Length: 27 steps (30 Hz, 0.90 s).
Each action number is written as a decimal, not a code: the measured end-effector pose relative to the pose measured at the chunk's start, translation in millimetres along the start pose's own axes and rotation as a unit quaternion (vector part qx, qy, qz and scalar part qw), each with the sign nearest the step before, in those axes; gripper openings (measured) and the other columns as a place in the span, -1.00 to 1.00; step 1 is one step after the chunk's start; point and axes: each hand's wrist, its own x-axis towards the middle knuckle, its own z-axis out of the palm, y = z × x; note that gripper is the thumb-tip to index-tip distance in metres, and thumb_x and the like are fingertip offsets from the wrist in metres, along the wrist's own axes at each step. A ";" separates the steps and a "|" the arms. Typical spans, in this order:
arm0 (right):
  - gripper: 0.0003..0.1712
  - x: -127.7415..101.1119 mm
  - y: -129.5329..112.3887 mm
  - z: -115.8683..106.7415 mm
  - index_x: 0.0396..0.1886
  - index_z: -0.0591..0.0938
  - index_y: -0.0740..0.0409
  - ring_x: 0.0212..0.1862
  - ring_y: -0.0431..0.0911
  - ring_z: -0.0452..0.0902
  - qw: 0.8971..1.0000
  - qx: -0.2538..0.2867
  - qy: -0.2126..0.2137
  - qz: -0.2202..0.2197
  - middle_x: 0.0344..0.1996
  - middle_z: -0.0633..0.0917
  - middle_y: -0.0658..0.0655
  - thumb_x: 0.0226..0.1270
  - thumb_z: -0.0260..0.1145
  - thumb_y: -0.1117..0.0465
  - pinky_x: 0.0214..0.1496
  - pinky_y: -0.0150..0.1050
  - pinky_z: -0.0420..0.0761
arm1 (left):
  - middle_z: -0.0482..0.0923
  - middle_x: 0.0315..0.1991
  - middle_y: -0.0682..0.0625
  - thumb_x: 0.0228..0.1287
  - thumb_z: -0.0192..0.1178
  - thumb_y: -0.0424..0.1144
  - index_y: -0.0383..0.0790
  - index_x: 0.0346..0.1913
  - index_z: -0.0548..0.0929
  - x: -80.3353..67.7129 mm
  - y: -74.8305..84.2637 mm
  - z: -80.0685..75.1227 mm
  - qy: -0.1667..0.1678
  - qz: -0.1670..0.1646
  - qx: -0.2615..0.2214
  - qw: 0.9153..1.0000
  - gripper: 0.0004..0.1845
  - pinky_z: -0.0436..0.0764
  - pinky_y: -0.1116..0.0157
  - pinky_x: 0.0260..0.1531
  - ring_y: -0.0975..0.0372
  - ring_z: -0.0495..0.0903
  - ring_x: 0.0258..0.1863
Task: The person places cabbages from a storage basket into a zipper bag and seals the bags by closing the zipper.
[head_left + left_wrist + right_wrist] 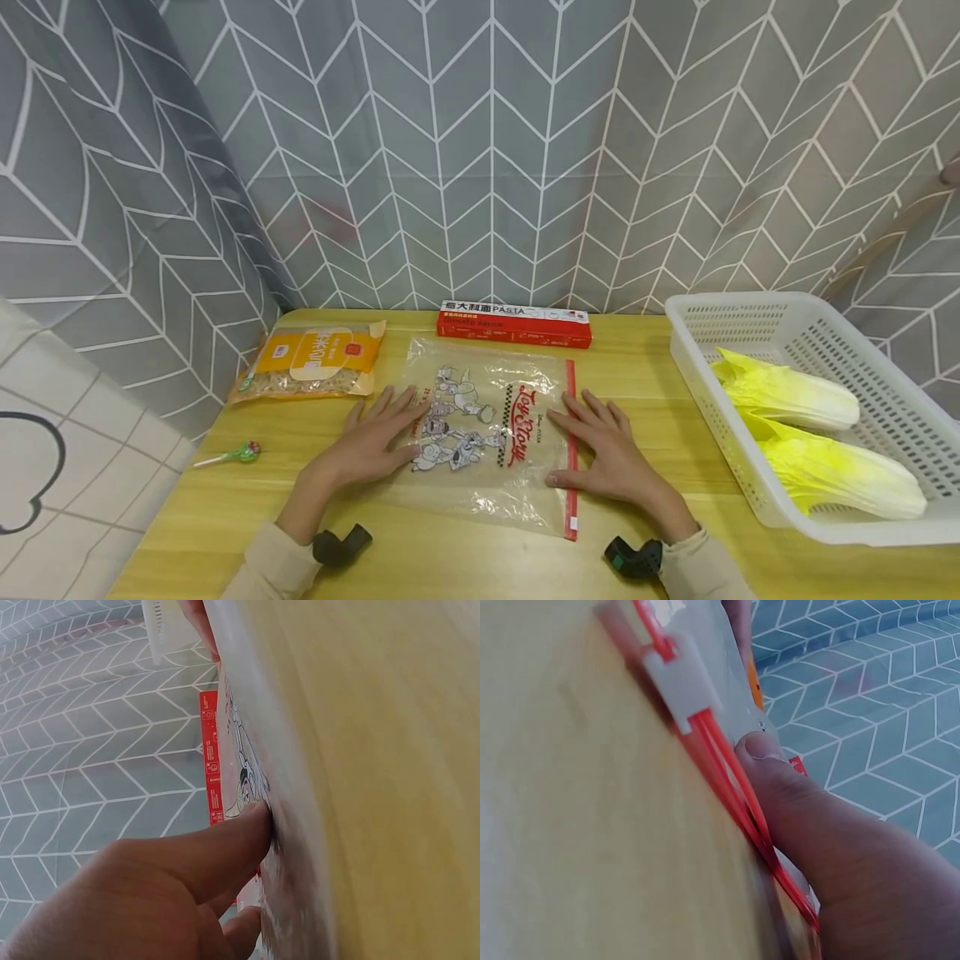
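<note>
A clear plastic zip bag printed with cartoon figures and red Toy Story lettering lies flat on the wooden table. My left hand rests on its left edge with fingers spread. On the right side, my right hand lies across the red zip strip, fingers also spread. A white slider sits on that strip in the right wrist view, close to the right thumb. In the left wrist view the left thumb touches the bag's surface.
Behind the bag stands a red pasta box. A yellow-labelled food packet lies at the back left, with a lollipop in front of it. At the right, a white plastic basket holds two yellow-white cabbages. A patterned curtain hangs behind.
</note>
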 end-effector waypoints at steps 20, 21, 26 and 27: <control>-0.03 -1.3 0.7 3.0 0.45 0.49 -0.09 0.61 0.31 0.00 0.999 -0.010 0.025 -0.020 0.56 0.31 0.20 0.04 0.48 -0.34 0.54 0.34 -0.10 | -0.06 0.67 -0.11 0.46 0.16 -0.04 0.07 0.59 0.21 -1.2 2.9 -2.3 -0.007 -0.003 -0.016 1.000 -0.30 -0.31 -0.41 0.48 -0.23 -0.22 0.64; -0.03 -1.3 0.7 3.0 0.45 0.49 -0.09 0.60 0.31 0.01 0.999 -0.009 0.027 -0.020 0.56 0.32 0.20 0.04 0.48 -0.33 0.54 0.35 -0.09 | -0.06 0.67 -0.11 0.46 0.16 -0.04 0.07 0.59 0.22 -1.2 3.0 -2.2 -0.006 -0.004 -0.017 1.000 -0.30 -0.30 -0.41 0.48 -0.23 -0.22 0.64; -0.11 -1.3 3.1 4.8 0.43 0.51 -0.07 0.59 0.30 0.05 0.999 0.007 0.043 -0.017 0.54 0.35 0.22 0.11 0.46 -0.27 0.53 0.35 -0.08 | 0.00 0.66 -0.11 0.43 0.20 -0.02 0.08 0.57 0.25 -1.0 2.7 -1.0 0.012 -0.003 -0.023 1.000 -0.30 -0.24 -0.42 0.48 -0.24 -0.16 0.63; -0.13 -1.2 3.7 5.4 0.43 0.51 -0.07 0.58 0.29 0.06 0.999 0.013 0.049 -0.014 0.53 0.36 0.22 0.13 0.46 -0.25 0.53 0.35 -0.07 | 0.02 0.65 -0.12 0.43 0.21 -0.02 0.08 0.57 0.27 -0.7 2.9 -0.8 0.019 -0.003 -0.024 1.000 -0.30 -0.22 -0.42 0.47 -0.25 -0.13 0.63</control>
